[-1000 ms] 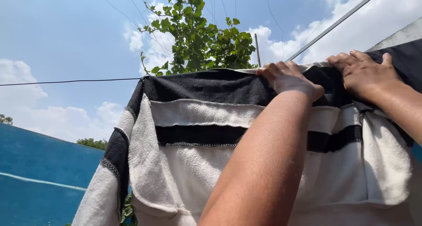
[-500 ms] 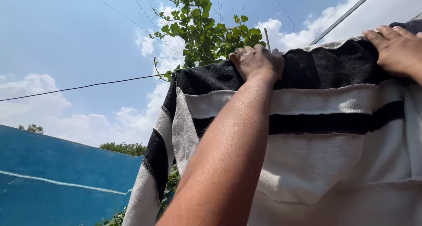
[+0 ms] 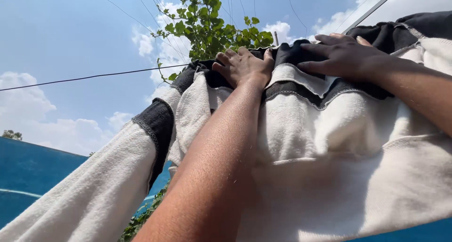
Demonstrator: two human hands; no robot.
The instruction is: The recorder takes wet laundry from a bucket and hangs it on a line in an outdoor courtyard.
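One view only, from the head-worn camera. It sits below the hands and tilts steeply upward, so blue sky with white cloud fills the upper left. Very near: the left forearm runs up from the bottom edge to the left hand (image 3: 245, 65), and the right hand (image 3: 341, 56) enters from the right edge. The white and black fleece garment (image 3: 329, 143) fills the lower right. Beyond lie the thin dark line (image 3: 94, 76), leafy green branches (image 3: 212, 25) and a blue wall (image 3: 28, 176) at lower left.
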